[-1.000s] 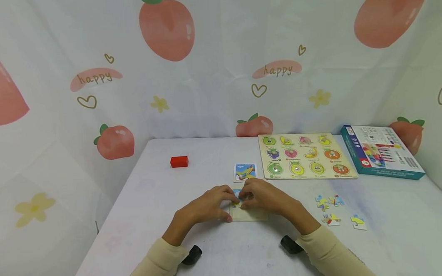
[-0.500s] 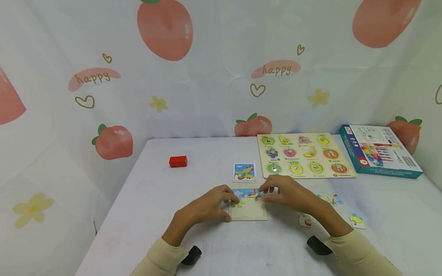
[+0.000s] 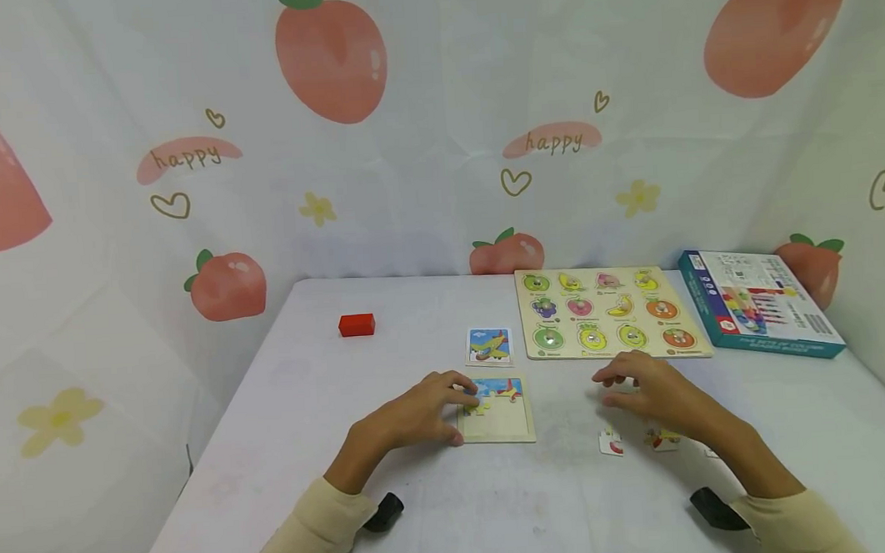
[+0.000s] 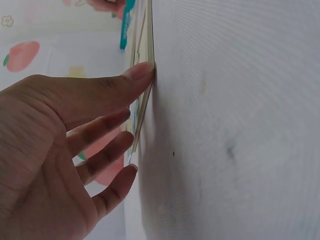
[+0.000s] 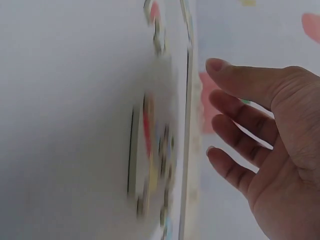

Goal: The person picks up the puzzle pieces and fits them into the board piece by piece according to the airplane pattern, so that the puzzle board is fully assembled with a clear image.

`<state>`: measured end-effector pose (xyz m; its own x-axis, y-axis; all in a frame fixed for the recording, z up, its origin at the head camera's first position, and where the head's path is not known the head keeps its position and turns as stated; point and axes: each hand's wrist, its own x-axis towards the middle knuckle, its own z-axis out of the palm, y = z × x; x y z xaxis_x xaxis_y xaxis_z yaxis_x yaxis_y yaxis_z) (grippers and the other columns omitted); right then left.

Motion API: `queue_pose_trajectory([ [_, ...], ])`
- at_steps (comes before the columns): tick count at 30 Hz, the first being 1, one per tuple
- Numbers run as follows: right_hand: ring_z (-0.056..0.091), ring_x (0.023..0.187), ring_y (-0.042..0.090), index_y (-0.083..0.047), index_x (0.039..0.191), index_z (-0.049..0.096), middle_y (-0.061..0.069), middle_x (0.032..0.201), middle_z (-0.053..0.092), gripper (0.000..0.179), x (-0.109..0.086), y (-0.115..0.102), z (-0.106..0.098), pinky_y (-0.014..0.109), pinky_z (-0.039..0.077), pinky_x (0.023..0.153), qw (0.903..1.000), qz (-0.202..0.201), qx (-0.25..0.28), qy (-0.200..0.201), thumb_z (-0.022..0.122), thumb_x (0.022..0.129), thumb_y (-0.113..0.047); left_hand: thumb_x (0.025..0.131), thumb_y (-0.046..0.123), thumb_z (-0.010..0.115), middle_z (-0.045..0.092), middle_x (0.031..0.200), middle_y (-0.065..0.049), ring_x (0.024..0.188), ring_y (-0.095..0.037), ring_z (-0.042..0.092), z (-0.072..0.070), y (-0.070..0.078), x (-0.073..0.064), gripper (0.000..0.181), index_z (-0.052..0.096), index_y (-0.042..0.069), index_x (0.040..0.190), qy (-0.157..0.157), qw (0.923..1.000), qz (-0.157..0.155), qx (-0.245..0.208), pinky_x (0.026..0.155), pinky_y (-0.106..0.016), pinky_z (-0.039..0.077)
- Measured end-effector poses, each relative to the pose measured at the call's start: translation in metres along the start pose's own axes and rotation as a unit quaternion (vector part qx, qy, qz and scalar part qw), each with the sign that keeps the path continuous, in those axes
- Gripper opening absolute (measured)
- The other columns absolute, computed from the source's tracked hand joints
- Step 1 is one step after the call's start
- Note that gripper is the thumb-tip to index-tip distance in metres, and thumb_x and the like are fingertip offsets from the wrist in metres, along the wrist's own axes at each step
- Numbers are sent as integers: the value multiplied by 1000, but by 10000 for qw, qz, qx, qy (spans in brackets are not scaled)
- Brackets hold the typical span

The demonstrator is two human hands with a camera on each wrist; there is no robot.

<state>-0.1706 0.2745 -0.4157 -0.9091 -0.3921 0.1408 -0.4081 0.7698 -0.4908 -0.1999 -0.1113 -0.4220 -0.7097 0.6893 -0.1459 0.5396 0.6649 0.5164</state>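
Note:
A small wooden jigsaw board (image 3: 504, 425) lies in the middle of the table, with joined airplane puzzle pieces (image 3: 486, 387) along its far side and bare wood nearer me. My left hand (image 3: 419, 410) holds the board at its left side; the left wrist view shows the thumb (image 4: 139, 71) against its edge. To the right, my right hand (image 3: 659, 392) hovers with loosely bent fingers and nothing between them. Loose jigsaw pieces (image 3: 611, 444) lie below and beside it, some hidden by the hand and forearm. They look blurred in the right wrist view.
Behind the board lies an airplane picture card (image 3: 489, 346). A wooden fruit puzzle board (image 3: 607, 294) and a flat teal-edged box (image 3: 778, 302) sit at the back right. A red block (image 3: 357, 325) stands at the back left.
My right hand has left the board's far right corner and moved right, over the loose pieces. A piece with a red airplane tail now lies in that corner. The left hand has stayed put.

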Motion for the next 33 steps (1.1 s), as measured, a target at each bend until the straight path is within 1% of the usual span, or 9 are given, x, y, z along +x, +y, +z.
queue_pose_trajectory([
  [3,67,102,18,-14,116,80,-6,107,74,28,-7,9,-6,38,59,88,9998,180,-71,25,86,90,-19,90,16,85,56,150,2,139,-23,48,0,0,0,55,69,16,143,-5,10000,-21,-7,114,-44,45],
  [7,67,104,20,-14,118,79,-6,107,75,30,-14,20,-12,43,58,90,9993,355,-147,-17,86,90,-21,90,15,85,57,150,2,141,-23,49,0,-1,-1,54,69,14,142,9,10000,1,-98,116,-45,43],
  [13,67,106,23,-14,119,79,-6,109,75,37,-24,33,-21,37,57,88,9984,505,-246,-87,89,87,-30,91,15,84,56,149,1,143,-23,48,-1,0,-1,54,69,13,143,-6,9999,31,-158,119,-45,41],
  [15,67,108,27,-12,119,78,-3,111,76,40,-27,36,-23,42,57,91,9979,613,-178,-142,89,86,-32,91,14,84,56,148,1,142,-22,49,-1,-1,-1,54,69,12,143,0,9998,46,-178,118,-44,42],
  [17,66,111,31,-11,120,78,2,114,76,42,-30,39,-24,54,56,94,9972,714,-78,-199,89,86,-32,91,14,85,57,146,2,141,-21,49,0,-1,-1,54,69,12,142,24,9998,61,-194,118,-42,42],
  [19,65,115,35,-10,121,78,5,118,76,42,-32,41,-25,64,52,97,9960,852,29,-255,88,87,-31,90,13,85,57,144,2,139,-20,50,0,-1,0,54,70,12,141,44,9998,65,-207,117,-41,43],
  [21,64,118,39,-8,121,78,9,121,75,42,-33,44,-26,70,49,99,9953,915,109,-296,88,87,-30,90,13,85,57,142,2,138,-19,50,0,0,-1,53,70,12,141,45,9997,58,-213,117,-40,43],
  [27,61,122,43,-8,121,79,12,124,74,41,-34,49,-26,73,44,100,9941,978,196,-419,88,86,-29,90,13,85,58,140,3,136,-18,51,-1,0,-1,52,71,12,140,46,9996,33,-260,116,-39,44],
  [33,62,120,40,-11,117,81,8,120,76,37,-33,50,-25,72,45,101,9934,1007,211,-504,88,86,-30,90,14,85,58,140,4,136,-18,51,-1,0,-2,50,71,13,139,54,9996,35,-287,116,-39,44],
])
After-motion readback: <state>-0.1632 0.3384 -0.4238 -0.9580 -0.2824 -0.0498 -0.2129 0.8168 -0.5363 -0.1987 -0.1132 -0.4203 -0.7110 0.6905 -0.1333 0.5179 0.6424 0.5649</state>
